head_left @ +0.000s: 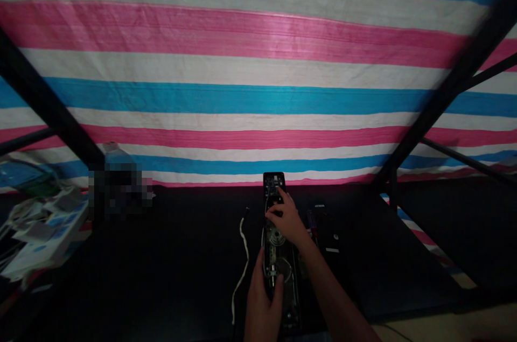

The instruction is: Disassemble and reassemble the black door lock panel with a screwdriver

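Observation:
A long, narrow black device (274,186) with exposed metal parts and wiring lies lengthwise on the dark table (181,256). My left hand (262,299) grips its near end, thumb and fingers wrapped round the metal mechanism. My right hand (285,218) rests further up on it, fingers bent down and pressed onto the inner parts near the top. What the right fingertips pinch is too small to make out.
A white cord (243,256) lies on the table left of the device. Black flat parts (327,231) sit to its right. A striped pink, white and blue tarp (250,62) hangs behind, crossed by black frame bars (444,99). Clutter of papers (36,229) lies at left.

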Tool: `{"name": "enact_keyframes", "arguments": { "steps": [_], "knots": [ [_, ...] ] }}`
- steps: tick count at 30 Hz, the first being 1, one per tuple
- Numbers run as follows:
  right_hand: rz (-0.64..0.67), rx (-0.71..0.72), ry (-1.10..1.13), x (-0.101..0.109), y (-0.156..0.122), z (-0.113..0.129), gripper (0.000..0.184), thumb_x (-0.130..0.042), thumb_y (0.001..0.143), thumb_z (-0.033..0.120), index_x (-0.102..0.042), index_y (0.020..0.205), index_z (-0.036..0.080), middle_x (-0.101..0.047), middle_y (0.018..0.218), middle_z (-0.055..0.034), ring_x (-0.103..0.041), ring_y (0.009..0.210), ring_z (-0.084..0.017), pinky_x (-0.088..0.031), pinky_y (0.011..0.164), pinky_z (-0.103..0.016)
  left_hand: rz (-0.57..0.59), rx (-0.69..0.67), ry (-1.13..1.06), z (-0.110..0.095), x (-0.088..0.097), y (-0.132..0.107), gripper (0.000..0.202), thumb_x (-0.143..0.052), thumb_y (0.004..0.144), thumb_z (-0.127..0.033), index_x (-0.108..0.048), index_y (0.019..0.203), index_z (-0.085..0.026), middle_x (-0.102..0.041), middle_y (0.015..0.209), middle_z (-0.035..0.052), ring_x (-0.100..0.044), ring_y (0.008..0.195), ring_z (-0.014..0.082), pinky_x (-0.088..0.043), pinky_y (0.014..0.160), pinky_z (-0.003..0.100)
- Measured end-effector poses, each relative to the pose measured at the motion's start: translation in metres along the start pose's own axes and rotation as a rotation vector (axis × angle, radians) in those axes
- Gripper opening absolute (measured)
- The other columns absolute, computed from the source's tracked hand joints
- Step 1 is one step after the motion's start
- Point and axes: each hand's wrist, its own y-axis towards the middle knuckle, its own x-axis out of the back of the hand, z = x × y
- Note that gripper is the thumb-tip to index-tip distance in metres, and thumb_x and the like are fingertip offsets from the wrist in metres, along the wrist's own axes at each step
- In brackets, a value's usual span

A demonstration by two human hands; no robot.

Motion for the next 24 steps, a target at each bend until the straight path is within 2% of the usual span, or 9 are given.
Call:
{"name": "enact_keyframes", "arguments": {
  "steps": [10,15,18,24],
  "knots": [
    [0.023,0.037,0.003,0.002,-0.002,-0.002,0.009,-0.072,0.076,0.023,-0.08,0.08,0.026,-0.028,0.165,-0.0023,-0.025,0.15,-0.036,-0.022,0.117,-0.06,-0.001,0.007,-0.001,-0.008,0.002,-0.001,0.062,-0.049,0.097,-0.04,-0.036,0.153,-0.018,-0.045,0.157,0.0144,-0.043,0.145,0.0301,-0.037,0.118,0.05],
    [-0.028,0.085,-0.02,0.0,-0.002,-0.004,0.01,-0.069,0.076,0.02,-0.079,0.078,0.024,-0.031,0.164,-0.0051,-0.028,0.149,-0.035,-0.025,0.117,-0.057,-0.014,0.007,-0.018,-0.006,0.0,-0.001,0.062,-0.051,0.096,-0.04,-0.036,0.153,-0.019,-0.046,0.157,0.0137,-0.044,0.144,0.0299,-0.038,0.118,0.049],
    [-0.06,0.116,-0.03,-0.002,-0.002,-0.006,0.011,-0.067,0.076,0.019,-0.078,0.076,0.023,-0.03,0.164,-0.0038,-0.029,0.149,-0.034,-0.025,0.117,-0.055,-0.018,0.005,-0.01,-0.005,0.0,-0.001,0.062,-0.052,0.096,-0.04,-0.037,0.153,-0.019,-0.046,0.157,0.0132,-0.044,0.144,0.0294,-0.037,0.118,0.048],
    [-0.043,0.129,-0.067,0.0,-0.002,-0.007,0.01,-0.067,0.077,0.02,-0.076,0.075,0.023,-0.03,0.164,-0.0041,-0.028,0.148,-0.035,-0.026,0.116,-0.057,0.003,0.017,-0.003,-0.012,0.002,-0.001,0.063,-0.05,0.097,-0.04,-0.036,0.153,-0.017,-0.045,0.157,0.0149,-0.042,0.145,0.0294,-0.036,0.119,0.048]
  ]
}}
